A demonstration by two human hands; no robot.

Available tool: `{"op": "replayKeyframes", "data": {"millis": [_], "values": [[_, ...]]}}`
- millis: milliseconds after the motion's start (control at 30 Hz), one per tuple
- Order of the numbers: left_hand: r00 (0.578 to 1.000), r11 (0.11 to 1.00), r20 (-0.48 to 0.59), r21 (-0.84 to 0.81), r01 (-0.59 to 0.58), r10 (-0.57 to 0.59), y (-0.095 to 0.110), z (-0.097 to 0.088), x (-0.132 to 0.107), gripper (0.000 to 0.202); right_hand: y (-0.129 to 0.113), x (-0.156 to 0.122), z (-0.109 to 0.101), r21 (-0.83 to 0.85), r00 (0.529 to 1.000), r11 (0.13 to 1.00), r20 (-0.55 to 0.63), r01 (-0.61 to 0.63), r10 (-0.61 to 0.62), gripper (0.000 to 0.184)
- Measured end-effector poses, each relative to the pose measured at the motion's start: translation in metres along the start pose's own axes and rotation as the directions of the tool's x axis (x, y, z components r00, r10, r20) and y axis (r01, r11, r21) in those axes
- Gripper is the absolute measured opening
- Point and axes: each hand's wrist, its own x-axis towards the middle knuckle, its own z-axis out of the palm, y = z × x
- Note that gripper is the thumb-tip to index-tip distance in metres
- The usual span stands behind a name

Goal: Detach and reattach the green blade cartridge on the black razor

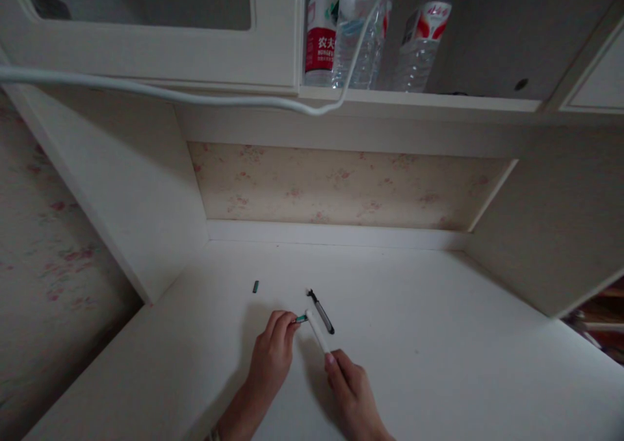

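My right hand (350,384) is closed around the lower part of a slim white handle (318,332), which looks like a razor handle and tilts up to the left. My left hand (273,349) pinches a small green-and-dark strip (301,319), seemingly a razor blade cartridge, at the handle's top end. Whether the two are joined I cannot tell. Just right of the white handle, a black-and-grey handle (322,314) lies on the desk. Another small dark green strip (256,286) rests behind my left hand.
The white desk (414,363) is bounded by side panels and a floral back wall (312,184). Overhead, a shelf holds several plastic bottles (322,38). A white cable (195,95) hangs across the cabinet front.
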Motion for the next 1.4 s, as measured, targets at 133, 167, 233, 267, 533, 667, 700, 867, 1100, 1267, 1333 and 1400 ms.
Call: {"op": "replayKeyframes", "data": {"millis": [133, 167, 233, 267, 533, 667, 700, 867, 1100, 1267, 1333, 1400], "values": [[1.0, 1.0, -0.017, 0.01, -0.018, 0.018, 0.0001, -0.0004, 0.0005, 0.013, 0.0021, -0.0002, 0.0009, -0.004, 1.0, 1.0, 0.011, 0.019, -0.019, 0.043], [1.0, 1.0, -0.016, 0.011, -0.018, 0.019, 0.0003, -0.0006, 0.0004, 0.013, 0.0022, -0.0003, 0.0011, 0.006, 1.0, 1.0, -0.021, 0.004, -0.004, 0.044], [1.0, 1.0, -0.017, 0.012, -0.019, 0.019, 0.0007, -0.001, 0.0003, 0.013, 0.0017, -0.0007, 0.0012, 0.027, 0.999, 1.0, -0.052, -0.012, 0.014, 0.044], [1.0, 1.0, -0.017, 0.011, -0.019, 0.019, 0.0009, -0.0012, 0.0003, 0.013, 0.0011, -0.0008, 0.0012, 0.03, 0.999, 1.0, -0.037, -0.003, 0.004, 0.044], [1.0, 1.0, -0.005, 0.015, -0.012, 0.012, 0.0013, -0.0015, 0.0014, 0.013, -0.0006, 0.0009, 0.0005, 0.013, 0.998, 1.0, -0.057, -0.022, 0.023, 0.047], [1.0, 1.0, -0.003, 0.019, -0.007, 0.007, 0.0007, -0.0008, 0.0008, 0.013, -0.0006, 0.0011, 0.0005, -0.003, 1.0, 1.0, 0.007, 0.014, -0.014, 0.047], [1.0, 1.0, -0.002, 0.017, -0.009, 0.009, 0.0005, -0.0007, 0.0005, 0.014, -0.0009, 0.0011, 0.0005, -0.004, 1.0, 1.0, -0.015, 0.006, -0.006, 0.047], [1.0, 1.0, -0.008, 0.022, -0.009, 0.009, 0.0004, -0.0006, -0.0004, 0.014, -0.0001, 0.0007, 0.0003, 0.015, 1.0, 1.0, -0.011, 0.014, -0.014, 0.045], [1.0, 1.0, -0.002, 0.01, -0.009, 0.009, -0.0008, 0.0, -0.0011, 0.013, -0.0016, -0.0001, 0.0009, 0.005, 0.998, 1.0, -0.054, -0.013, 0.013, 0.046], [1.0, 1.0, -0.002, 0.01, -0.006, 0.006, -0.0005, 0.0002, -0.0015, 0.014, -0.0028, -0.0007, 0.0009, -0.022, 1.0, 0.999, -0.014, 0.023, -0.023, 0.046], [1.0, 1.0, -0.009, 0.011, -0.004, 0.004, -0.0001, 0.0001, -0.0013, 0.013, -0.0013, -0.0004, 0.0009, -0.017, 0.999, 1.0, -0.044, 0.018, -0.019, 0.046], [1.0, 1.0, -0.018, 0.009, -0.007, 0.007, 0.0002, 0.0, -0.0011, 0.013, 0.0, -0.0002, 0.0012, -0.017, 0.999, 0.999, -0.011, 0.043, -0.044, 0.045]]}}
